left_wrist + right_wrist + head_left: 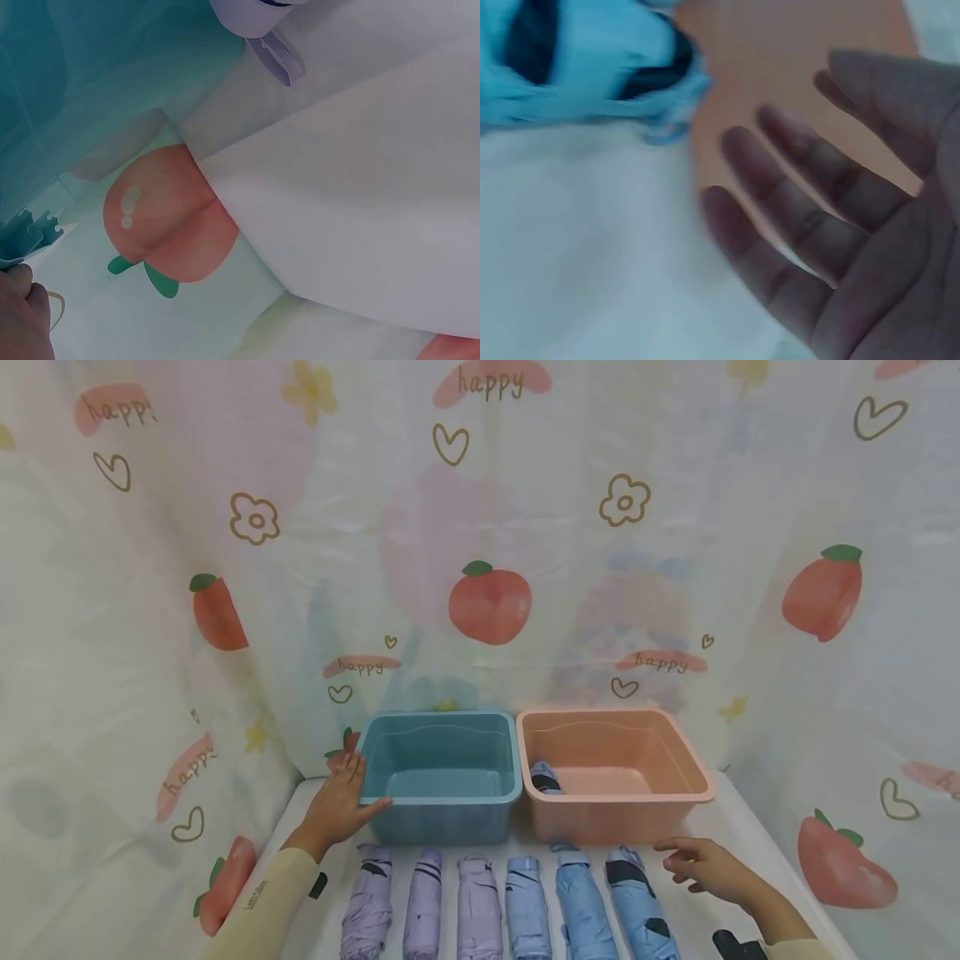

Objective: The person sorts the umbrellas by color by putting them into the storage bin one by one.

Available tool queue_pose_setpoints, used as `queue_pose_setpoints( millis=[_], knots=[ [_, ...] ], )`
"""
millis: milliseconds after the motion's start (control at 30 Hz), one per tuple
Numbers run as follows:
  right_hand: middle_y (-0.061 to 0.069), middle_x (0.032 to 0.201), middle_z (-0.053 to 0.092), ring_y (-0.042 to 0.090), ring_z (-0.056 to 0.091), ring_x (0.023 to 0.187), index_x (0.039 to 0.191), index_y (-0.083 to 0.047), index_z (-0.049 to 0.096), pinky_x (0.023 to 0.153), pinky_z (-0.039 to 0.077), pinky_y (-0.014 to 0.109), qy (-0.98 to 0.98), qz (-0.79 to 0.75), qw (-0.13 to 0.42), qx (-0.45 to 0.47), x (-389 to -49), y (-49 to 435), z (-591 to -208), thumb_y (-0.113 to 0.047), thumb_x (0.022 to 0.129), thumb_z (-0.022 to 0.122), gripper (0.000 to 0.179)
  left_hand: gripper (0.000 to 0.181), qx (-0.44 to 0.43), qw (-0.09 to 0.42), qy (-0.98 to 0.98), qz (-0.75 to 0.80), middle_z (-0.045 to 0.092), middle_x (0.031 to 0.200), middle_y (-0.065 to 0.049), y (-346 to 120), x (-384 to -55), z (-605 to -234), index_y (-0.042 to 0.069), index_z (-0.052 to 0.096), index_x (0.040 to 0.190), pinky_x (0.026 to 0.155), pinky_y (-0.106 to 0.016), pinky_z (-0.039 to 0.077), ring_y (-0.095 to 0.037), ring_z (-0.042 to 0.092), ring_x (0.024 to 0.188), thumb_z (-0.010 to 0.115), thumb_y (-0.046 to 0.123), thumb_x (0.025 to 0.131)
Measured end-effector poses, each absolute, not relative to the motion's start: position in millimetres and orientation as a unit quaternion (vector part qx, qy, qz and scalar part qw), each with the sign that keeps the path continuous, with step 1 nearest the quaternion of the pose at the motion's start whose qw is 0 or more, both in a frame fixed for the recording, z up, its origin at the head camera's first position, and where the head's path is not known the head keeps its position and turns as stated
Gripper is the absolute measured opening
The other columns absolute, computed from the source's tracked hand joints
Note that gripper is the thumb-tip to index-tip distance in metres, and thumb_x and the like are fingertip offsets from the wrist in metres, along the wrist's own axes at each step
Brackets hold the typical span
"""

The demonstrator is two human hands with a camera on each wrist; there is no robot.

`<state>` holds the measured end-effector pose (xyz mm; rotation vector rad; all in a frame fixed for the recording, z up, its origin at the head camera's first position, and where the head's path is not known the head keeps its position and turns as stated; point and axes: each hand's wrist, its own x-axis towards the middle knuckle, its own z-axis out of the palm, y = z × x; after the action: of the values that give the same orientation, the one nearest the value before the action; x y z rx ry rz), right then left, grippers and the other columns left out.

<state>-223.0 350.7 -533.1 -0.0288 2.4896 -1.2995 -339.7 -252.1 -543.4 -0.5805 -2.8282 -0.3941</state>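
My left hand (339,802) rests against the left side of a teal bin (442,818), its thumb at the front rim; part of that hand (22,315) shows at the bin's edge in the left wrist view. My right hand (712,867) hovers with loosely bent fingers, nothing in it, in front of a peach-coloured bin (615,818). Just left of it lies a blue folded umbrella (641,902) with black patches, blurred in the right wrist view. Another folded umbrella (545,778), bluish with a black band, lies inside the peach bin at its left.
Beside the blue umbrella, more folded umbrellas lie in a row in front of the bins: two blue (583,906) and three lilac (480,910). The bins stand side by side on a white table (690,814). A fruit-patterned curtain (487,527) encloses the back and sides.
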Motion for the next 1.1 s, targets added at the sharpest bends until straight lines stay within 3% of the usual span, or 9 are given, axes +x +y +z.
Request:
queue_pose_setpoints(
  millis=[267, 500, 667, 800, 933, 1100],
  knots=[
    [0.016, 0.108, 0.063, 0.032, 0.062, 0.096, 0.121, 0.002, 0.064, 0.074, 0.054, 0.053, 0.873, -0.445, 0.18, 0.079, -211.6, 331.6, -584.4, -0.013, 0.092, 0.064, 0.033, 0.104, -0.188, 0.103, -0.968, -0.132, 0.019, 0.156, -0.025, -253.8, -338.4, -548.1, -0.011, 0.027, 0.148, 0.111, -0.055, 0.021, -0.039, 0.016, 0.144, 0.045, 0.073, 0.089],
    [0.033, 0.125, 0.053, 0.05, 0.055, 0.109, 0.13, 0.003, 0.058, 0.074, 0.053, 0.057, 0.866, -0.455, 0.188, 0.085, -206.2, 319.2, -605.7, -0.025, 0.088, 0.071, 0.052, 0.103, -0.186, 0.103, -0.967, -0.139, 0.018, 0.156, -0.026, -253.3, -335.0, -548.2, -0.012, 0.026, 0.148, 0.112, -0.055, 0.021, -0.039, 0.015, 0.144, 0.049, 0.069, 0.089],
    [0.033, 0.142, 0.039, 0.057, 0.034, 0.128, 0.143, -0.005, 0.048, 0.093, 0.037, 0.068, 0.87, -0.444, 0.197, 0.085, -206.7, 308.2, -612.5, -0.034, 0.083, 0.074, 0.071, 0.104, -0.186, 0.101, -0.967, -0.144, 0.017, 0.156, -0.026, -254.1, -335.6, -545.1, -0.013, 0.024, 0.148, 0.112, -0.055, 0.02, -0.04, 0.015, 0.144, 0.051, 0.069, 0.089],
    [0.03, 0.145, 0.037, 0.054, 0.028, 0.133, 0.143, -0.006, 0.05, 0.1, 0.03, 0.066, 0.869, -0.452, 0.182, 0.088, -209.3, 305.2, -614.6, -0.029, 0.082, 0.075, 0.07, 0.105, -0.182, 0.099, -0.968, -0.142, 0.016, 0.157, -0.025, -255.2, -339.2, -544.7, -0.011, 0.022, 0.149, 0.112, -0.055, 0.02, -0.039, 0.014, 0.145, 0.048, 0.07, 0.089],
    [0.034, 0.143, 0.038, 0.056, 0.034, 0.129, 0.141, -0.005, 0.052, 0.093, 0.04, 0.064, 0.865, -0.46, 0.174, 0.102, -210.4, 307.7, -612.6, -0.022, 0.082, 0.074, 0.065, 0.105, -0.185, 0.093, -0.967, -0.149, 0.014, 0.158, -0.024, -255.0, -342.2, -544.3, -0.01, 0.021, 0.15, 0.113, -0.054, 0.018, -0.038, 0.012, 0.145, 0.047, 0.072, 0.089],
    [0.039, 0.141, 0.035, 0.061, 0.039, 0.122, 0.143, -0.006, 0.049, 0.076, 0.049, 0.062, 0.856, -0.469, 0.182, 0.117, -206.3, 313.6, -598.4, -0.027, 0.083, 0.074, 0.069, 0.104, -0.19, 0.096, -0.966, -0.147, 0.016, 0.157, -0.025, -254.1, -343.5, -541.8, -0.011, 0.023, 0.149, 0.112, -0.055, 0.02, -0.039, 0.013, 0.145, 0.048, 0.071, 0.089]
  ],
)
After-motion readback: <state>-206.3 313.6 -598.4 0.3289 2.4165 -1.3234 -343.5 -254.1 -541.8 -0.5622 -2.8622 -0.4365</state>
